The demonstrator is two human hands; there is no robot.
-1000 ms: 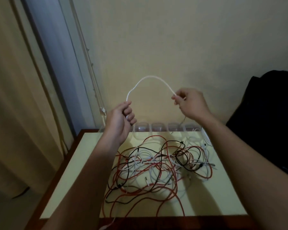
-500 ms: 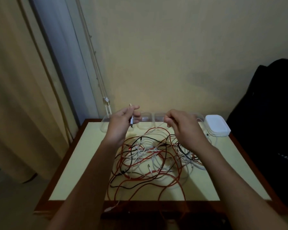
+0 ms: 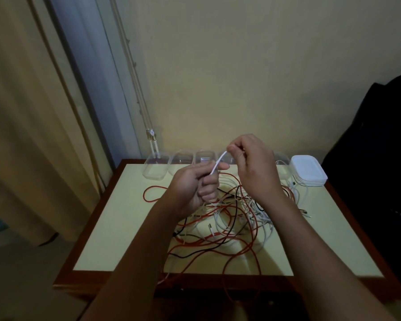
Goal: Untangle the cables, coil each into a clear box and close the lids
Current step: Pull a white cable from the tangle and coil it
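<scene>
A tangle of red, black and white cables (image 3: 229, 218) lies in the middle of the pale table (image 3: 116, 228). My left hand (image 3: 195, 188) grips a white cable (image 3: 218, 164) above the tangle. My right hand (image 3: 252, 165) pinches the same white cable a short way higher, close to the left hand. A row of clear boxes (image 3: 155, 167) stands open along the table's far edge. A stack of white lids (image 3: 308, 170) sits at the far right corner.
The table has a dark wooden rim (image 3: 83, 230). A curtain (image 3: 28, 112) hangs at the left and a wall stands right behind the table. A dark object (image 3: 380, 170) stands to the right of the table. Some red cable hangs over the near edge.
A second ago the hands held a white cable arc high and apart. They dropped towards the table, then came close together, with a short stretch of white cable between them.
</scene>
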